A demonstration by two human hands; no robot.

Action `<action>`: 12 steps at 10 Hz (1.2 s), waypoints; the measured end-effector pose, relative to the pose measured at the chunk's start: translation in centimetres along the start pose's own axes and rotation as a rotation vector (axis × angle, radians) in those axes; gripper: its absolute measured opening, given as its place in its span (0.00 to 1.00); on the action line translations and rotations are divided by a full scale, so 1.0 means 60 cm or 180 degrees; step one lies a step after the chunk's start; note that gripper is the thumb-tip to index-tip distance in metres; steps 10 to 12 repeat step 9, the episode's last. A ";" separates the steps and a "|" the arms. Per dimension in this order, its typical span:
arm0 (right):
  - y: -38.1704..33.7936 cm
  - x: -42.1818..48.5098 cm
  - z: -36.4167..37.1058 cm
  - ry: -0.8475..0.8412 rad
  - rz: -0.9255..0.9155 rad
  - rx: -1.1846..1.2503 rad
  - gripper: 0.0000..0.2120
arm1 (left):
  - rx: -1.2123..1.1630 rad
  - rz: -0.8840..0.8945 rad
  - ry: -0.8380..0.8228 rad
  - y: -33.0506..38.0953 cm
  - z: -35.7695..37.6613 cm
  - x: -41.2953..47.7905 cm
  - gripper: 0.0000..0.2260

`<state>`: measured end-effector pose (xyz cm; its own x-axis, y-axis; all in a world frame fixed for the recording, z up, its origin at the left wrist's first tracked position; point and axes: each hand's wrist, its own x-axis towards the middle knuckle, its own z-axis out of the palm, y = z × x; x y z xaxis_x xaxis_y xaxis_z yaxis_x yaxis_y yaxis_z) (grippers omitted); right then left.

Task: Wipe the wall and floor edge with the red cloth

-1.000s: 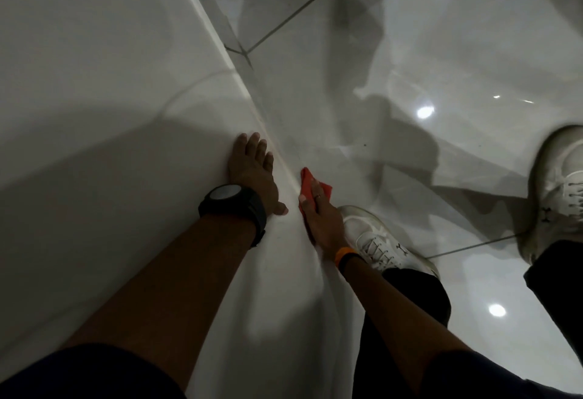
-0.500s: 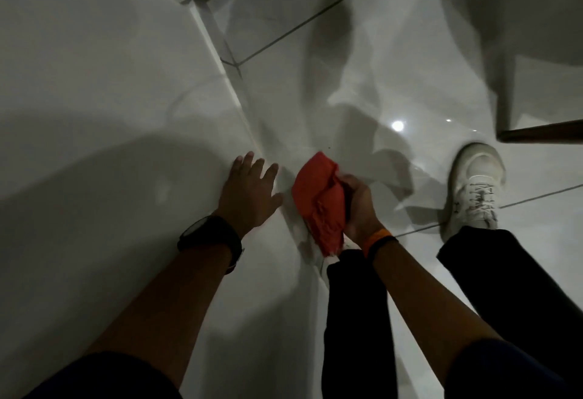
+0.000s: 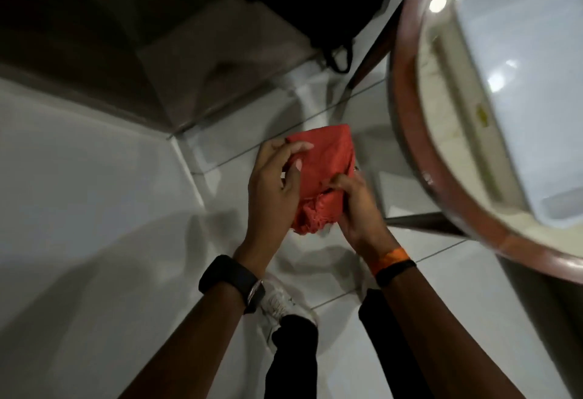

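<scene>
The red cloth [image 3: 328, 165] is held up in the air between both hands, above the floor and away from the wall. My left hand [image 3: 271, 190] grips its left side, fingers curled over the top edge. My right hand [image 3: 356, 206] pinches its lower right part, where the fabric is bunched. The white wall [image 3: 79, 203] fills the left of the view. It meets the glossy white tiled floor [image 3: 441, 320] along an edge [image 3: 189, 174] that runs left of the hands.
A round table [image 3: 410, 133] with a dark wooden rim stands close on the right, a pale tray [image 3: 520, 99] on it. A dark opening and step [image 3: 176, 61] lie ahead. My white shoe [image 3: 280, 304] and dark trouser legs are below the hands.
My left hand left the wall and took hold of the cloth. My right hand lifted the cloth off the floor edge. The view swung up toward the table and the dark corner.
</scene>
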<state>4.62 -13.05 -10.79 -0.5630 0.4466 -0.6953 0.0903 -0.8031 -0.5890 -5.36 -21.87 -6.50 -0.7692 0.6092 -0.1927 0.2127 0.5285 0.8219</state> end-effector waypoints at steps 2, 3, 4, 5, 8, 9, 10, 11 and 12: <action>-0.228 -0.113 -0.012 0.0488 -0.1262 -0.1439 0.31 | -0.0112 0.0746 -0.0096 0.190 0.022 0.043 0.25; -0.304 -0.150 -0.042 0.0726 -0.1467 -0.1797 0.33 | -0.0056 0.0916 -0.0247 0.255 0.054 0.052 0.30; -0.400 -0.159 -0.109 0.1074 -0.1343 -0.2312 0.36 | 0.0177 0.0923 -0.0609 0.335 0.129 0.063 0.37; -0.443 -0.136 -0.161 0.0944 -0.1135 -0.2801 0.40 | 0.0408 0.0724 -0.0800 0.365 0.181 0.078 0.40; -0.441 -0.040 -0.246 0.0879 -0.1013 -0.4668 0.38 | 0.2122 0.0735 -0.0555 0.397 0.260 0.097 0.34; -0.433 -0.038 -0.237 0.1264 -0.1384 -0.5168 0.37 | 0.2372 0.1028 -0.0311 0.392 0.243 0.096 0.35; -0.433 -0.038 -0.237 0.1264 -0.1384 -0.5168 0.37 | 0.2372 0.1028 -0.0311 0.392 0.243 0.096 0.35; -0.433 -0.038 -0.237 0.1264 -0.1384 -0.5168 0.37 | 0.2372 0.1028 -0.0311 0.392 0.243 0.096 0.35; -0.433 -0.038 -0.237 0.1264 -0.1384 -0.5168 0.37 | 0.2372 0.1028 -0.0311 0.392 0.243 0.096 0.35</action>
